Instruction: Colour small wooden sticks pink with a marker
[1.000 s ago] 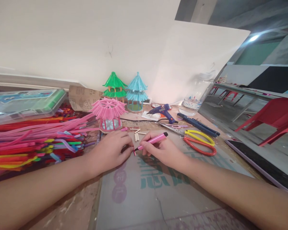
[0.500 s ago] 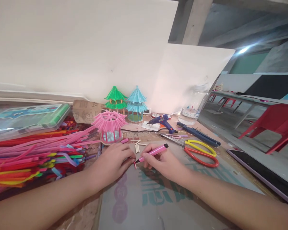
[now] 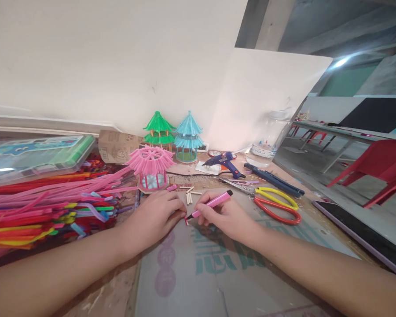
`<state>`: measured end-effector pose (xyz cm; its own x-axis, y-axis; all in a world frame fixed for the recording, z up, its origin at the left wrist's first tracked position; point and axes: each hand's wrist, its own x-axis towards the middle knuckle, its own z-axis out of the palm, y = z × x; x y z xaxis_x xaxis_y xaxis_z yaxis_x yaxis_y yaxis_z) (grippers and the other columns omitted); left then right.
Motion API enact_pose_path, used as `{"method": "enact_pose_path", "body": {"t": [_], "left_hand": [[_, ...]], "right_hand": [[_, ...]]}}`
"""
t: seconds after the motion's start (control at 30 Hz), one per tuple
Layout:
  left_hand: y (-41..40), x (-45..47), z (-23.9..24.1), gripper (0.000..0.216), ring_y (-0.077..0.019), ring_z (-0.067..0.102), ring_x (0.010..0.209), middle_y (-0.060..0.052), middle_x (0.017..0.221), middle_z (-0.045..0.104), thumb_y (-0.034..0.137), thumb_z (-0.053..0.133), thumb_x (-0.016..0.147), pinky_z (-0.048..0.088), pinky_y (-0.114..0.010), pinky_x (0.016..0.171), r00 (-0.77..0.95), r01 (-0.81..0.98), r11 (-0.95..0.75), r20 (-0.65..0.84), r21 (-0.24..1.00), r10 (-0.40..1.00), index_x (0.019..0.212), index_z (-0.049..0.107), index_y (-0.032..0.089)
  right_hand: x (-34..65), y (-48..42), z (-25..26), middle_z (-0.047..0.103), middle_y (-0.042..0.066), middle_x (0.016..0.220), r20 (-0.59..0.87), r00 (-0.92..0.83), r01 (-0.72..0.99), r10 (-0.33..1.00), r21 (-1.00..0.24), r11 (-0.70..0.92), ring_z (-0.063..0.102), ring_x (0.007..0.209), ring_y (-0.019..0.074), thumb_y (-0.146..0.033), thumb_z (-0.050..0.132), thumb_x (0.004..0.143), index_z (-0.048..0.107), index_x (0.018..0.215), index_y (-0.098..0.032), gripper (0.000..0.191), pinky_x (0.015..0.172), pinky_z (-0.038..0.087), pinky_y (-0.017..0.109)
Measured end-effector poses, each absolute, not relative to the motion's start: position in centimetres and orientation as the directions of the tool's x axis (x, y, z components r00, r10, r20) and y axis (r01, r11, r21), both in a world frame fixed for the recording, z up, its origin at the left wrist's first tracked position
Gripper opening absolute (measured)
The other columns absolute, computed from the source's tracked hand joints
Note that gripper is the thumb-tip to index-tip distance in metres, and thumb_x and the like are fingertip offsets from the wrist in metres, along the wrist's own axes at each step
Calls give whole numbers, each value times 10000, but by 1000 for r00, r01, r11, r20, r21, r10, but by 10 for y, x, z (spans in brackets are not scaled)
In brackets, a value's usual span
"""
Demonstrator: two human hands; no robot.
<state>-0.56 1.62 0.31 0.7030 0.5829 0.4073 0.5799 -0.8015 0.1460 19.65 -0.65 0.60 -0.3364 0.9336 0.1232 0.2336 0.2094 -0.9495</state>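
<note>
A pink marker [image 3: 214,202] with a black end is gripped in my right hand [image 3: 222,215], its dark tip pointing down and left. The tip is at a short wooden stick [image 3: 186,221], coloured pinkish red along its visible part. My left hand [image 3: 163,209] pinches the stick's upper end between thumb and fingertips, low over the grey printed board [image 3: 181,281]. Several plain short sticks [image 3: 189,198] lie just beyond both hands. The pink marker cap [image 3: 172,187] rests near a pink-roofed model pavilion [image 3: 152,163], behind my left hand.
Pipe cleaners [image 3: 53,211] are heaped at left below a plastic case [image 3: 39,156]. Green [image 3: 157,127] and blue [image 3: 188,136] pavilions stand at the back. A glue gun [image 3: 224,163], scissors [image 3: 277,204], dark pliers-like tool [image 3: 273,179], jar [image 3: 270,134] and phone [image 3: 359,233] lie to the right.
The marker tip has stayed beside the stick, with only a small shift of the hands. More of the stick looks pinkish red. The whole view has tilted slightly.
</note>
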Motion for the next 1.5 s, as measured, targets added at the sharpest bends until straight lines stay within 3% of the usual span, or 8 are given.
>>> {"method": "enact_pose_path", "body": {"t": [0.33,0.7,0.93,1.27,1.5], "left_hand": [[17,-4,2,118,-192,621,850,-14,856,681,188,553,912,465,-324,813,706,578,-802,399,154,585,863,659,208],[18,-3,3,117,-199,621,878,-13,865,685,156,546,905,466,-328,830,720,568,-812,397,133,569,872,650,200],[17,-3,3,128,-190,626,889,-8,856,688,170,538,916,443,-360,940,730,545,-829,417,123,541,865,651,202],[17,-3,4,149,-206,617,910,-23,877,689,201,519,925,467,-354,872,737,556,-823,387,118,554,879,660,203],[17,-3,3,155,-196,621,899,-16,869,687,196,509,926,454,-358,913,738,553,-825,391,118,551,881,656,208]], "right_hand": [[198,-6,3,593,-3,628,173,-348,291,921,-915,281,549,569,118,-301,572,835,583,740,-177,156,553,452,236],[199,-7,6,589,-14,568,135,-354,280,925,-929,243,561,531,112,-268,569,823,556,699,-182,151,546,462,226],[199,-8,7,603,2,614,174,-353,301,919,-909,287,565,560,123,-277,545,841,585,733,-175,154,540,457,235],[199,-9,7,590,-12,585,159,-325,289,932,-922,258,557,529,112,-279,537,838,553,722,-188,148,522,456,221],[198,-9,9,568,-32,543,142,-312,327,939,-912,247,548,515,113,-236,548,813,535,694,-190,128,523,457,225]]}}
